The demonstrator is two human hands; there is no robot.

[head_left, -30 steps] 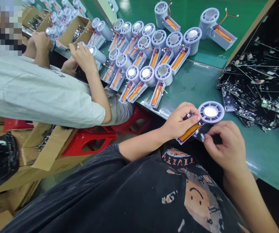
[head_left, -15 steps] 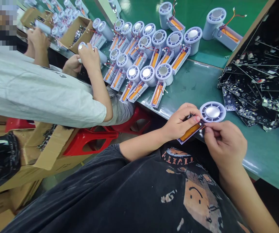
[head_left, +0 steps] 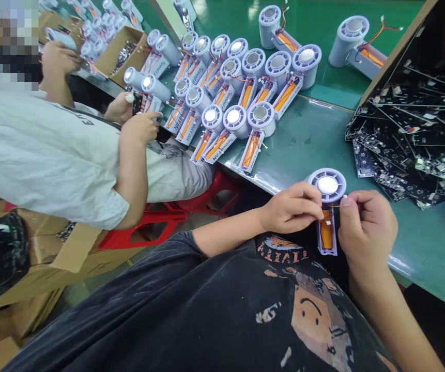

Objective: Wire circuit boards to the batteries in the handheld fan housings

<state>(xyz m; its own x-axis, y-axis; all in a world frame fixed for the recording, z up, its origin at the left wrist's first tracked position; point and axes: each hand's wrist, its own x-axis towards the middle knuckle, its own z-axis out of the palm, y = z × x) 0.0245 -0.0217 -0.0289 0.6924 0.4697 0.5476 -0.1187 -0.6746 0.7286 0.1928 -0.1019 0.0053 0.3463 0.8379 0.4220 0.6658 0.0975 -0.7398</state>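
Note:
A pale lilac handheld fan [head_left: 326,185] with a silver disc in its round head rests at the table's front edge in front of me. Its open handle points toward me and shows an orange battery [head_left: 326,237] with thin wires. My right hand [head_left: 367,230] pinches a small white wire connector [head_left: 345,196] just below the fan head, on the right. From the left, my left hand [head_left: 294,209] has its fingers closed over the upper handle; what they grip is hidden. Another white connector [head_left: 328,222] lies over the battery beside those fingertips.
Several similar fans [head_left: 261,116] stand in rows at left on the green table [head_left: 303,147]. Black circuit boards [head_left: 400,160] spill from a box on the right. A co-worker [head_left: 51,150] sits at left, near a carton of parts [head_left: 119,54] and a red stool [head_left: 148,227].
The fan has turned so its handle points straight toward me. My left hand has left its hold around the handle, and my right hand now lifts a connector. The co-worker's arms have shifted.

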